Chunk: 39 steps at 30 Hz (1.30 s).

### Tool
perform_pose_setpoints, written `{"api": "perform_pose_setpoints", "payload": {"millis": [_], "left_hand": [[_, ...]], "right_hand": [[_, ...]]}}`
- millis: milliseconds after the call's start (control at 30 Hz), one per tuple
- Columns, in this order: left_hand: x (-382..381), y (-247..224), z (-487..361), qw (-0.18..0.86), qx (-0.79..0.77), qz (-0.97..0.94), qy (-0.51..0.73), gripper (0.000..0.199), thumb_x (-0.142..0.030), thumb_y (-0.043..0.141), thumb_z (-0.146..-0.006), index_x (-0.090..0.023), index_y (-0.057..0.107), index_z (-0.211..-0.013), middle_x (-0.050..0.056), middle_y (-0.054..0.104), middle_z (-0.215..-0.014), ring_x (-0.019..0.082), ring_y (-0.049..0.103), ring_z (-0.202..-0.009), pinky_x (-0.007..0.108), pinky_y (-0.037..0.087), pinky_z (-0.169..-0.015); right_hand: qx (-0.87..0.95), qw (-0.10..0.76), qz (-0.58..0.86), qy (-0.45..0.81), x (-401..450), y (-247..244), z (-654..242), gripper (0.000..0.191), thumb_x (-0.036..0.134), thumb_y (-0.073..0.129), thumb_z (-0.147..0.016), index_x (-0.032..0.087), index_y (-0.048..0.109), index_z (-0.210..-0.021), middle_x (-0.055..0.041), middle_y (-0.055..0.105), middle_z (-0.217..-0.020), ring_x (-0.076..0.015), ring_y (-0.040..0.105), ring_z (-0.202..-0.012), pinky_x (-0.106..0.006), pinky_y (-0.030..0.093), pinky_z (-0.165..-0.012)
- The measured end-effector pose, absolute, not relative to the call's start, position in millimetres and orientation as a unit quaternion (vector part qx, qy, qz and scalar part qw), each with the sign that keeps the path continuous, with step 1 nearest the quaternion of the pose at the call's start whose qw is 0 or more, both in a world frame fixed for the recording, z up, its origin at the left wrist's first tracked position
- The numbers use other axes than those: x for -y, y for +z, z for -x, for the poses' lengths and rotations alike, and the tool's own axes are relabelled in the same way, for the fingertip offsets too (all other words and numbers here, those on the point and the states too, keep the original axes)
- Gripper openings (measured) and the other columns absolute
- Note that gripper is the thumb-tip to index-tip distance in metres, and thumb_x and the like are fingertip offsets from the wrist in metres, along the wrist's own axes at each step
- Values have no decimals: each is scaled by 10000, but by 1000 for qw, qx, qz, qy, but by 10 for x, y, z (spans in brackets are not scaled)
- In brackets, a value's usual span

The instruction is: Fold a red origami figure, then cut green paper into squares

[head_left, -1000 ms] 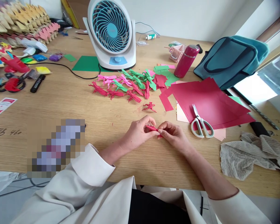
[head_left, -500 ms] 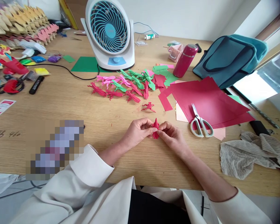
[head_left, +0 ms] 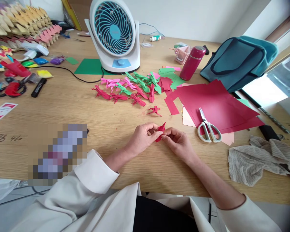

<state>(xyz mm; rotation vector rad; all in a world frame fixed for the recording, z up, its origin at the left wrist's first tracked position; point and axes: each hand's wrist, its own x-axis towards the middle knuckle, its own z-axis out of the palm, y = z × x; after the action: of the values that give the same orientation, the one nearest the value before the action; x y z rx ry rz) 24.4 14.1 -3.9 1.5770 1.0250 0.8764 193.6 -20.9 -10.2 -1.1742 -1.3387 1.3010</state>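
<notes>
Between my two hands is a small piece of folded red paper (head_left: 162, 127), its pointed end tilted up to the right. My left hand (head_left: 147, 137) pinches it from the left, thumb on top. From the other side my right hand (head_left: 177, 141) grips its edge between thumb and forefinger. The fingers cover much of the folds. Just beyond the hands lies a finished-looking red origami figure (head_left: 155, 111) with thin legs. Farther back, several red, pink and green origami figures (head_left: 137, 84) lie in a loose group.
White-handled scissors (head_left: 209, 129) rest on large red paper sheets (head_left: 217, 106) at the right. Behind them stand a red flask (head_left: 192, 62) and a teal bag (head_left: 239, 61). A white fan (head_left: 120, 62) stands at the back. A crumpled grey cloth (head_left: 251, 161) lies at the right edge.
The folded red paper has turned from upright to a rightward tilt. Both hands stay in nearly the same place, still pinching it.
</notes>
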Motion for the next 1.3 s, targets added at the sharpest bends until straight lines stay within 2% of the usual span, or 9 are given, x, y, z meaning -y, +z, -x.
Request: {"api": "perform_pose_setpoints", "payload": {"millis": [200,367,567,700,833,1000,1100,1167,1300], "left_hand": [[-131,15,-236,467,-442,-684,345,135,-271,611,-841,-147,642,-799,-40,609,-670,71,486,-570,191,371,-544],[-112,34,-241,483,-419,-700,316,182,-294,611,-852,-147,637,-748,-63,520,-580,62,391,-531,193,297,-505],[-68,3,-253,459,-434,-713,304,139,-241,617,-816,-151,638,-711,-72,495,-567,56,339,-514,195,270,-500],[-66,2,-252,414,-445,-735,302,114,-198,616,-789,-162,626,-681,-68,492,-570,64,360,-528,204,285,-525],[-76,10,-238,403,-437,-756,277,123,-174,612,-772,-166,585,-652,-64,482,-576,72,397,-547,209,286,-533],[-83,-6,-226,443,-430,-737,275,162,-224,618,-806,-163,584,-660,-70,464,-557,68,375,-528,205,285,-517],[-92,-15,-225,478,-430,-712,283,199,-274,625,-827,-160,598,-666,-69,481,-540,63,381,-510,197,297,-502],[-103,-19,-225,501,-431,-693,287,197,-289,625,-835,-159,615,-688,-61,528,-553,62,421,-510,190,322,-503],[-118,-26,-232,552,-419,-654,304,125,-285,656,-817,-164,628,-820,-31,630,-656,84,550,-563,188,406,-534]], "right_hand": [[555,463,485,492,191,-95,-1978,226,423,680,-861,203,630,-861,-9,632,-764,-138,547,-684,-267,428,-623],[532,495,442,526,179,-101,-1970,219,401,702,-849,225,599,-930,-15,631,-856,-151,593,-789,-285,486,-720],[527,475,449,542,161,-133,-1974,229,409,724,-824,216,616,-882,-5,631,-778,-134,570,-700,-270,465,-659],[533,460,465,536,157,-160,-1984,250,433,714,-823,209,613,-869,-5,615,-757,-135,555,-677,-271,447,-631],[584,437,493,475,172,-163,-1988,243,441,671,-856,207,607,-849,-15,605,-757,-144,536,-672,-282,441,-630],[585,458,490,456,169,-88,-1994,278,482,625,-880,211,604,-822,-14,591,-740,-152,528,-688,-284,444,-638],[536,476,502,484,154,-32,-2014,281,492,638,-870,214,627,-912,-2,588,-749,-139,522,-673,-275,442,-633],[511,481,506,502,144,-20,-2027,293,489,677,-840,210,636,-919,6,587,-736,-127,513,-644,-266,434,-613],[494,489,501,515,128,-45,-2029,317,484,750,-766,196,621,-785,3,601,-705,-119,515,-621,-259,428,-590]]}}
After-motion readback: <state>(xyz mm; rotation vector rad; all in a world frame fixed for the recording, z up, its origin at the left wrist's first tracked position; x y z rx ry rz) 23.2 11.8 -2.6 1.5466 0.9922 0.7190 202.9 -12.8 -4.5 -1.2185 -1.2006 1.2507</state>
